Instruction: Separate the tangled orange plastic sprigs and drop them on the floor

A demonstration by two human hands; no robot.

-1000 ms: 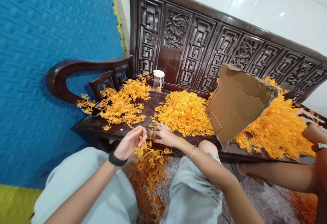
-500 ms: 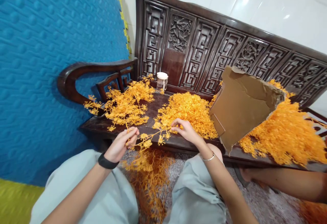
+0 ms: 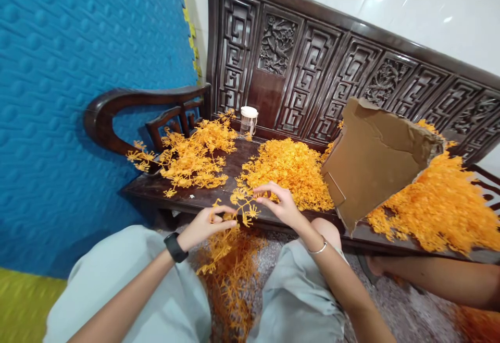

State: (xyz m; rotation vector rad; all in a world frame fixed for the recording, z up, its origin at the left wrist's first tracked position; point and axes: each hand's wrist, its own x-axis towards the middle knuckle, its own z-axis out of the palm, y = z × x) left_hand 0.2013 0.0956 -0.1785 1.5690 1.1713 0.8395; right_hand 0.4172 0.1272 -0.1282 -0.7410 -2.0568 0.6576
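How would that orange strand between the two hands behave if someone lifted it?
The orange strand is probably light for its size, as its stems are thin with open gaps between. It likely bends easily, given those slender stems. Its many-pronged tips may snag on others, much like the tangled pile by the armrest.

The left hand (image 3: pixel 207 227) points right, thumb and forefinger parted; the right hand (image 3: pixel 282 205), slightly farther, points left, fingertips pinched.

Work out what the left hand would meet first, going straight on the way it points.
Probably the orange sprig between the left hand and the right hand; depth is unclear, so they may already be touching.
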